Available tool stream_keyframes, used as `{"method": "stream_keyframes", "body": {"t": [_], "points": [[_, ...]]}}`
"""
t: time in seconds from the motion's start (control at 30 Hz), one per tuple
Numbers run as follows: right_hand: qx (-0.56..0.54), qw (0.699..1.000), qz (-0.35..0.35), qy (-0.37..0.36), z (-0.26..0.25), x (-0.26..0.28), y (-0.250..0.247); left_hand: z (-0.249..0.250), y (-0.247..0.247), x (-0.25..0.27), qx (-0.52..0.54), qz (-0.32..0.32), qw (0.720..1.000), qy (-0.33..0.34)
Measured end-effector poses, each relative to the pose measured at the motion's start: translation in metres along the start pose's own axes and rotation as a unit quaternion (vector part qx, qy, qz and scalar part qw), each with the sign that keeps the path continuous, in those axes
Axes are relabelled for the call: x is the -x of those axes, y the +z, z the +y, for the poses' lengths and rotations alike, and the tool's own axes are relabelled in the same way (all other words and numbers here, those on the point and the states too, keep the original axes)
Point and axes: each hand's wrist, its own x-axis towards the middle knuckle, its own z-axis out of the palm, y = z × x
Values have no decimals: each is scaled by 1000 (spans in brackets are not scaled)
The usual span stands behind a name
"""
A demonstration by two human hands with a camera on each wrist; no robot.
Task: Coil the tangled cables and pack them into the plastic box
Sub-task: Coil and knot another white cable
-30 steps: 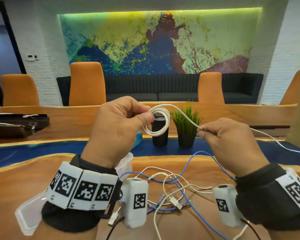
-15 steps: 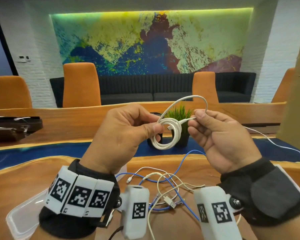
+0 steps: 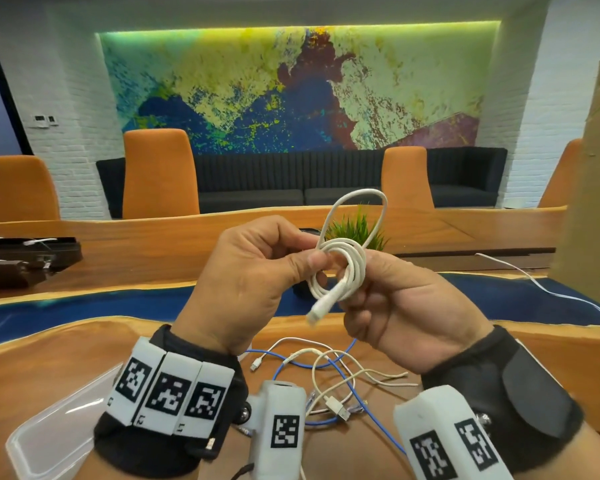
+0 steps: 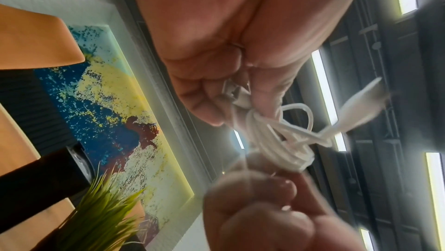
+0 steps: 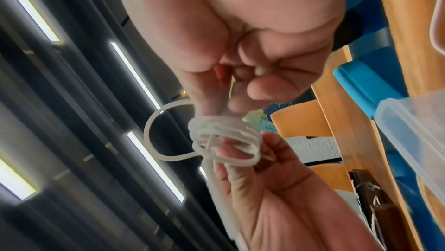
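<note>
While both hands are raised above the wooden table (image 3: 49, 358), we see the left hand (image 3: 257, 282) pinching a white cable (image 3: 347, 268) between thumb and curled fingers, holding the wound loops together at chest height. The right hand (image 3: 406, 306) meets it from the other side, its fingers curled round the same coil, and one loose loop of the cable arches up above both hands. The cable's connector end (image 3: 317, 311) pokes down out of the coil between the two hands. In the left wrist view the coil (image 4: 277, 140) sits bunched at the fingertips, with the connector blurred off to one side. In the right wrist view the loops (image 5: 224, 139) are wrapped between the fingers of both hands. Below the hands, on the table, we see a tangle of cables (image 3: 329, 379), blue and white ones crossing one another. The clear plastic box (image 3: 52, 431) sits on the table at lower left, partly behind the left wrist. A small green plant (image 3: 355, 228) stands farther back, behind the coil
</note>
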Motion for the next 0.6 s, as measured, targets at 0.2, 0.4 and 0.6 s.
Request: {"method": "stream_keyframes", "body": {"t": [0.2, 0.4, 0.6], "points": [[35, 991, -129, 21, 7, 6, 4, 1, -2, -1, -69, 37, 995, 57], [219, 975, -18, -19, 3, 10, 14, -4, -7, -2, -178, 60, 979, 80], [672, 658, 197, -278, -30, 10, -22, -2, -42, -5, -250, 133, 958, 42]]}}
